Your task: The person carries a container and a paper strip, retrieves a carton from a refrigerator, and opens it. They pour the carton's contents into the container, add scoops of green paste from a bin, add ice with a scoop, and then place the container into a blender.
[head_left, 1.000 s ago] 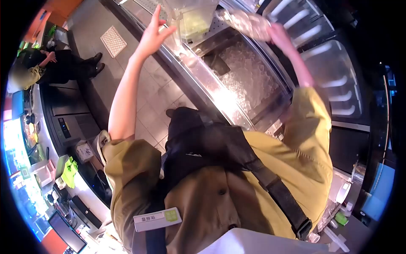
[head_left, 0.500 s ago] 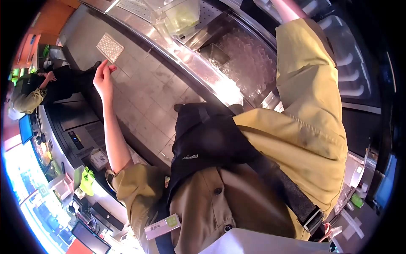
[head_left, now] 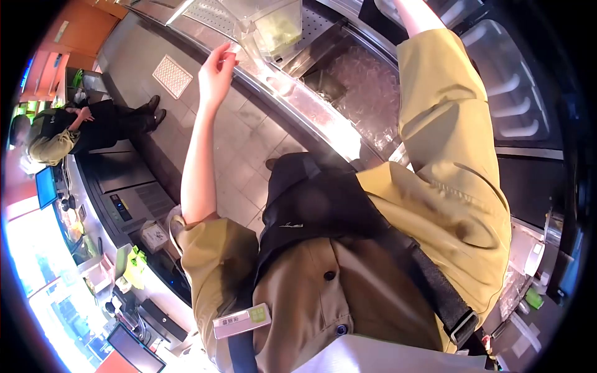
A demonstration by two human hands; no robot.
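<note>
My left hand point(head_left: 217, 71) is raised at upper centre-left, its fingers loosely bent and a little apart, with nothing seen in them. It shows in front of the floor and the near edge of the metal counter point(head_left: 311, 109). A clear container point(head_left: 277, 31) with yellow-green contents stands to its right. My right arm reaches up past the top edge over the counter; the right hand is out of frame. Left of that arm is a sunken bin of ice point(head_left: 367, 87).
At the left another person point(head_left: 81, 127) stands by a dark counter unit point(head_left: 118, 174), arms folded in front. A patterned floor grate point(head_left: 172, 77) lies beyond my left hand. Clear lidded trays point(head_left: 510, 81) are at the right, and a screen point(head_left: 135, 348) is at lower left.
My left hand has moved right, from over the floor to beside the counter edge. The view has shifted slightly, and more of the other person's legs and shoes shows.
</note>
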